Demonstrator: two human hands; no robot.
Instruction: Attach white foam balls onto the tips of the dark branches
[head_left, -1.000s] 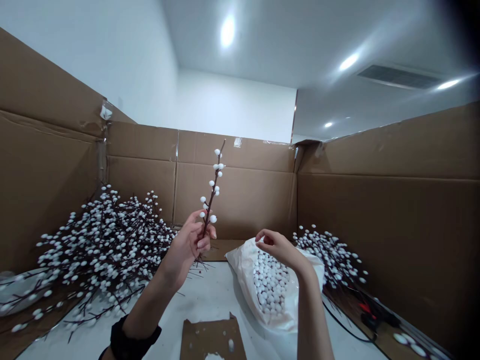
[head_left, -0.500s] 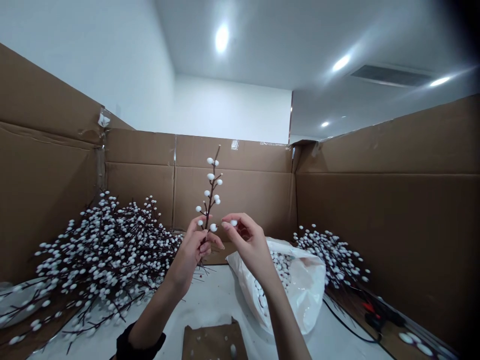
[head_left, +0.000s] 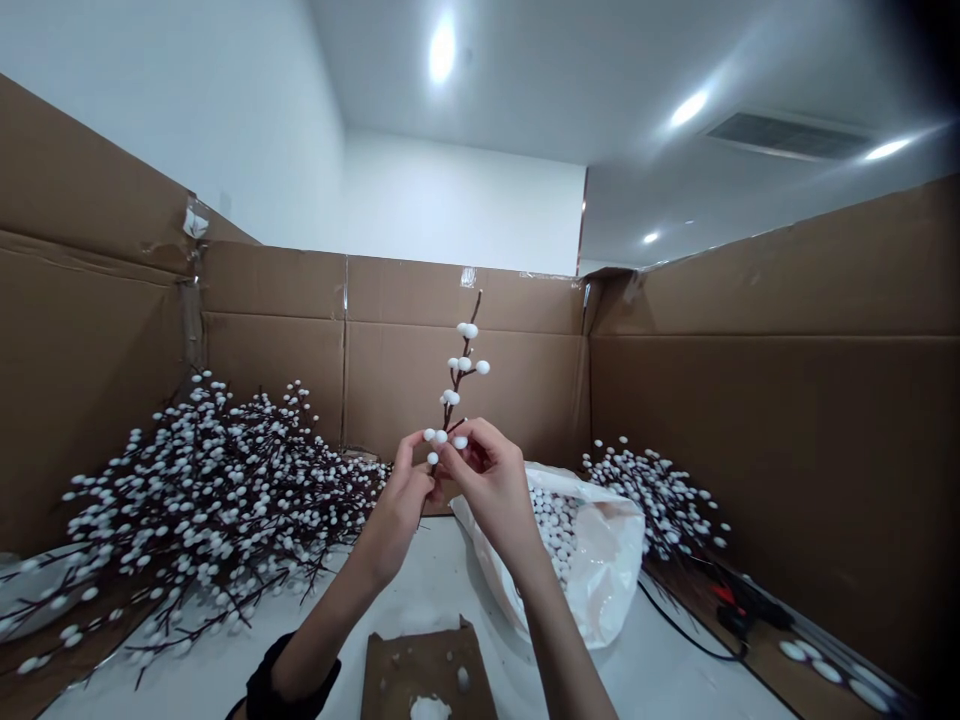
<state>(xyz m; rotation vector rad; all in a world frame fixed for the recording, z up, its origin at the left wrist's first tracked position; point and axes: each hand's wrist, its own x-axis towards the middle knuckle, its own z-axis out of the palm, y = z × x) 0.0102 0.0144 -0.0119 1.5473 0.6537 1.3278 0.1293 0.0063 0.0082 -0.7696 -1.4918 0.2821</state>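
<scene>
A dark brown twig (head_left: pixel 456 385) with several white berries stands nearly upright, leaning a little right, in the middle of the view. Its lower stem is pinched in my left hand (head_left: pixel 409 490). My right hand (head_left: pixel 491 480) is closed at the twig's lower part, thumb and forefinger on a white berry (head_left: pixel 460 442) beside the stem. Behind my right forearm lies an open white plastic bag (head_left: pixel 611 560) full of loose white berries (head_left: pixel 553 520).
Berry branches (head_left: pixel 225 490) are heaped at the left, with a smaller bunch (head_left: pixel 652 495) at the right. A brown cardboard piece (head_left: pixel 397 675) lies at the front of the white table (head_left: pixel 337 620). Cardboard walls (head_left: pixel 465 400) surround it. A black cable (head_left: pixel 686 638) and red-black tool (head_left: pixel 731 605) are at right.
The twig and my left hand have moved right and the twig has turned. The berry in my right hand has come from beside the twig to its lower part.
</scene>
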